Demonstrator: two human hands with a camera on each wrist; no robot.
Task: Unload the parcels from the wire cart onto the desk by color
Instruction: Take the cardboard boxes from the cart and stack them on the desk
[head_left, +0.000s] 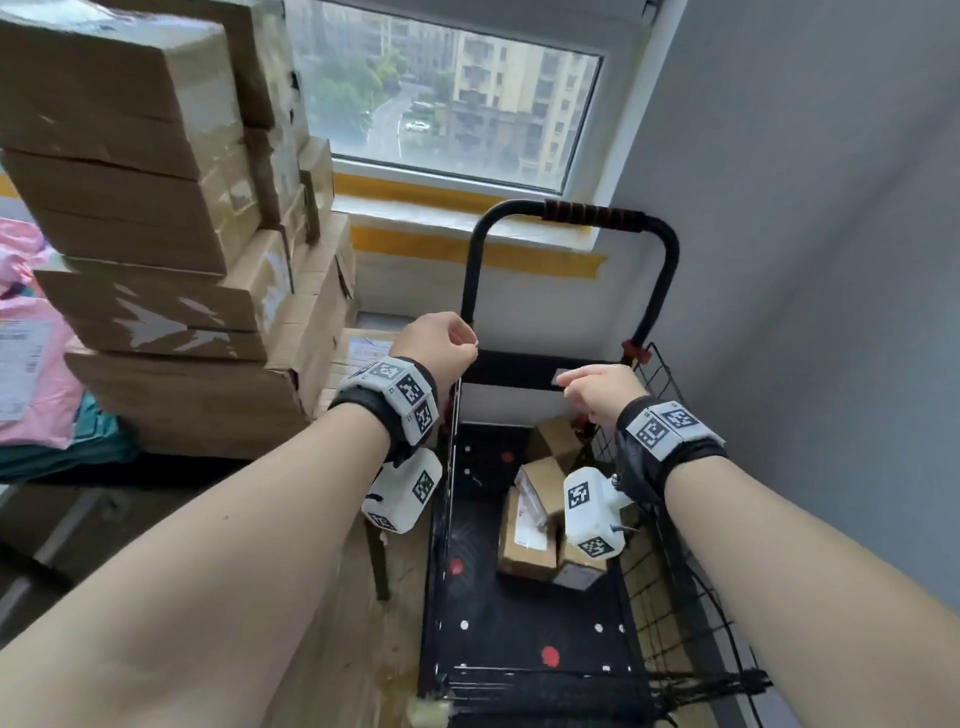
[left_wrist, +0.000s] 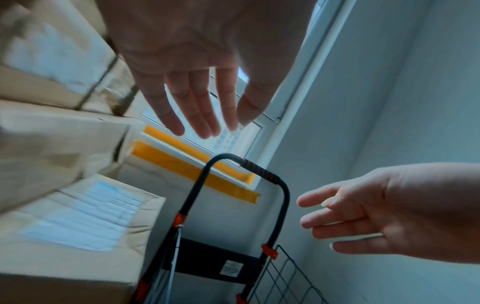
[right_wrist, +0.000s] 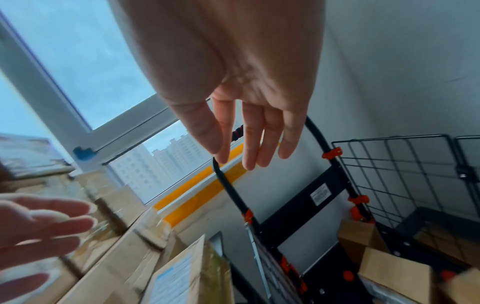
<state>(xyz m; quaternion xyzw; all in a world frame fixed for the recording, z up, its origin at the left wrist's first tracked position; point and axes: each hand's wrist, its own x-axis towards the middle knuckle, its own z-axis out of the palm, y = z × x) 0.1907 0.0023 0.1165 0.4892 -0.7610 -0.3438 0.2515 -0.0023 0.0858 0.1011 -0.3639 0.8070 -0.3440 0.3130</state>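
Both forearms nearest, pink bags (head_left: 26, 364) far left, stacked brown boxes (head_left: 156, 249) beside, left hand (head_left: 439, 345) fingers straight, empty, over cart (head_left: 524, 613) edge, small brown parcels (head_left: 535, 525) on cart floor, right hand (head_left: 605, 392) fingers relaxed, empty, above them.

Below the fingers (right_wrist: 249, 144), brown cardboard parcels (head_left: 530, 540) lie on the black wire cart (head_left: 519, 634) floor, dotted red and white; orange clips (right_wrist: 332, 152) beside them.

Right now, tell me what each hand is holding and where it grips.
Nothing is held. The left hand and the right hand are both empty, fingers straight, above the wire cart.
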